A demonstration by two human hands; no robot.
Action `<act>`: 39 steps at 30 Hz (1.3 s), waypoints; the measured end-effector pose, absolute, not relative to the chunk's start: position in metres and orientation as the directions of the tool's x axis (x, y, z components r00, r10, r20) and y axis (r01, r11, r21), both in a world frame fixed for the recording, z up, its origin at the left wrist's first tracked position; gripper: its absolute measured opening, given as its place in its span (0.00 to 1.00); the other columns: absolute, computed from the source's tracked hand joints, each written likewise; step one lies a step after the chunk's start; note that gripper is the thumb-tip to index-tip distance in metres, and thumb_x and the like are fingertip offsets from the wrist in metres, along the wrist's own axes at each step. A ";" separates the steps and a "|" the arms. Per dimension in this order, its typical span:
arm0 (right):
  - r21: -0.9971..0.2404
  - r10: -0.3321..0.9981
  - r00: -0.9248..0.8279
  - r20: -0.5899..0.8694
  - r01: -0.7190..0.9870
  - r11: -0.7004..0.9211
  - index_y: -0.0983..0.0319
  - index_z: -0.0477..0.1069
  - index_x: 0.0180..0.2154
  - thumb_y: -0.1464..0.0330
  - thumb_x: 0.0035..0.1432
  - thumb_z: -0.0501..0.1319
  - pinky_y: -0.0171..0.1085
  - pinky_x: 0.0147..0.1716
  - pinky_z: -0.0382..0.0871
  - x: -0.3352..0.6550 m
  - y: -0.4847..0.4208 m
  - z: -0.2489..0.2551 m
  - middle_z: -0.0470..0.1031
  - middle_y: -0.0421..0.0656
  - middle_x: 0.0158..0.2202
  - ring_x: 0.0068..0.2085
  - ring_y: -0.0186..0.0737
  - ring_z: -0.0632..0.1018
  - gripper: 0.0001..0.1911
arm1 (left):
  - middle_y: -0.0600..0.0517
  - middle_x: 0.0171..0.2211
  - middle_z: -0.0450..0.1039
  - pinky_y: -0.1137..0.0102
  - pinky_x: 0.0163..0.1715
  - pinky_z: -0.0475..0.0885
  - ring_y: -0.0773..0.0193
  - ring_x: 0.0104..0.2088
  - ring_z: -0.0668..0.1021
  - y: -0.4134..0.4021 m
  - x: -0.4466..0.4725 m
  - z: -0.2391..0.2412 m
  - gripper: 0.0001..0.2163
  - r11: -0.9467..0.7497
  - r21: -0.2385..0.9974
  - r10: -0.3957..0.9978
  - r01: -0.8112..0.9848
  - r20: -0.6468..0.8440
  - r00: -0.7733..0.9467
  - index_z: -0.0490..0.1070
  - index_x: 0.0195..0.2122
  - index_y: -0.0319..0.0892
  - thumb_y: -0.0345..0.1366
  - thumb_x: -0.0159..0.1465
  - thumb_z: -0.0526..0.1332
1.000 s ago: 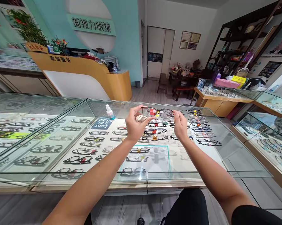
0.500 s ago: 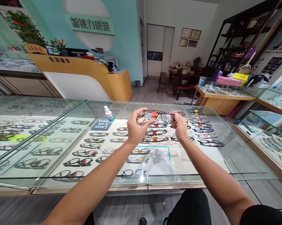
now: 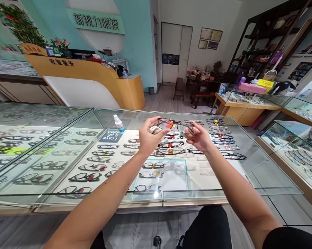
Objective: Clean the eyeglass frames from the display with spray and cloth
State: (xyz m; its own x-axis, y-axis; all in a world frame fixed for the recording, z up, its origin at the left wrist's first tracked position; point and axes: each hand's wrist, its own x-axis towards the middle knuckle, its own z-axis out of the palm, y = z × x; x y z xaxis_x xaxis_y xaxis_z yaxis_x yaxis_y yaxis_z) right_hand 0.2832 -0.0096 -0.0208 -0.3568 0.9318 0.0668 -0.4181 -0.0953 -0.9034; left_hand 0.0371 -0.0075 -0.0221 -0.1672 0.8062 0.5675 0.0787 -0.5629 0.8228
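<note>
Dark-framed eyeglasses (image 3: 175, 122) are held up above the glass display counter, spanning the space between my hands. My left hand (image 3: 151, 136) is closed on the left end of the frame, with a small pale wad (image 3: 155, 130), perhaps a cloth, tucked in its palm. On the other side, the fingers of my right hand (image 3: 200, 137) pinch the right end of the eyeglasses, near the hinge. Beyond my left hand, a white spray bottle (image 3: 118, 123) with a blue-green lower part stands on the counter top.
Under the glass top (image 3: 171, 196) lie rows of eyeglasses (image 3: 85, 177), some with coloured tags. A blue printed card (image 3: 110, 135) is near the bottle. A wooden service desk (image 3: 130, 91) stands across the floor, and more display cases (image 3: 249, 103) are at the right.
My right hand has turned, showing more of its palm and fingers. The eyeglasses have tilted slightly, their right end lower. The spray bottle stands where it was; the view has shifted a little.
</note>
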 end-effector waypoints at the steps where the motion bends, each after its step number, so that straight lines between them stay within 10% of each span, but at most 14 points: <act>1: -0.905 0.908 -0.417 0.038 -0.399 -0.145 0.56 0.45 0.22 0.43 0.65 0.68 0.33 0.22 0.44 0.292 -0.006 -0.022 0.46 0.32 0.21 0.24 0.32 0.48 0.40 | 0.40 0.53 0.86 0.60 0.53 0.82 0.49 0.55 0.85 -0.008 0.037 -0.020 0.35 -0.546 0.836 0.822 0.058 0.548 -0.159 0.81 0.55 0.44 0.52 0.49 0.86; 9: -0.918 0.321 -0.947 0.003 -0.130 -0.376 0.57 0.42 0.20 0.42 0.66 0.69 0.27 0.15 0.40 0.327 0.006 -0.043 0.37 0.26 0.14 0.16 0.24 0.42 0.44 | 0.40 0.51 0.87 0.71 0.27 0.75 0.60 0.37 0.85 -0.006 0.035 -0.011 0.36 -0.366 0.912 0.918 -0.187 0.386 0.086 0.80 0.51 0.42 0.54 0.46 0.87; 15: -0.883 -0.008 -0.961 -0.277 0.258 -0.393 0.58 0.49 0.18 0.43 0.62 0.73 0.27 0.19 0.44 0.274 -0.020 -0.058 0.44 0.27 0.17 0.18 0.23 0.48 0.42 | 0.39 0.51 0.87 0.72 0.23 0.68 0.64 0.29 0.82 0.001 0.035 -0.015 0.41 -0.278 0.910 0.929 -0.308 0.336 0.156 0.82 0.51 0.41 0.58 0.40 0.87; 23: -0.809 -0.136 -0.883 -0.449 0.466 -0.357 0.57 0.49 0.19 0.39 0.59 0.73 0.28 0.19 0.45 0.249 -0.029 -0.068 0.44 0.28 0.18 0.20 0.24 0.47 0.43 | 0.36 0.48 0.86 0.72 0.24 0.70 0.60 0.32 0.82 -0.001 0.027 -0.009 0.43 -0.085 0.936 0.835 -0.342 0.254 0.488 0.86 0.49 0.40 0.66 0.39 0.85; 29: -0.938 0.147 -0.932 -0.331 0.308 -0.161 0.58 0.60 0.22 0.36 0.54 0.75 0.32 0.20 0.46 0.284 -0.037 -0.010 0.52 0.29 0.18 0.19 0.26 0.54 0.38 | 0.35 0.46 0.86 0.70 0.22 0.63 0.64 0.27 0.76 -0.020 0.024 0.003 0.40 0.018 0.975 0.703 -0.221 0.145 0.696 0.87 0.47 0.41 0.66 0.42 0.83; 34: -0.948 0.775 -0.588 0.231 0.044 0.316 0.59 0.81 0.40 0.45 0.60 0.76 0.34 0.24 0.45 0.288 -0.068 0.028 0.53 0.27 0.18 0.21 0.28 0.51 0.25 | 0.38 0.38 0.85 0.69 0.22 0.63 0.62 0.26 0.74 -0.023 0.028 0.005 0.40 0.015 0.990 0.641 -0.142 0.099 0.761 0.86 0.42 0.40 0.71 0.41 0.80; 39: -0.761 0.743 -0.450 0.496 0.188 0.621 0.55 0.89 0.48 0.54 0.66 0.75 0.37 0.27 0.45 0.266 -0.096 0.034 0.48 0.30 0.20 0.23 0.31 0.51 0.15 | 0.42 0.31 0.80 0.68 0.24 0.64 0.59 0.28 0.76 -0.019 0.030 -0.001 0.39 -0.006 0.993 0.589 -0.116 0.098 0.802 0.86 0.41 0.38 0.72 0.45 0.79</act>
State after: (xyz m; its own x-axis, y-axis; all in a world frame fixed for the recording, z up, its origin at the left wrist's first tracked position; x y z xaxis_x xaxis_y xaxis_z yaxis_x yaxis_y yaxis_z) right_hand 0.2658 -0.0959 0.0338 -0.4495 0.7432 0.4955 0.1885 0.6212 -0.7607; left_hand 0.0305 -0.0193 -0.0008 0.8024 0.5887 0.0976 -0.1162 -0.0062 0.9932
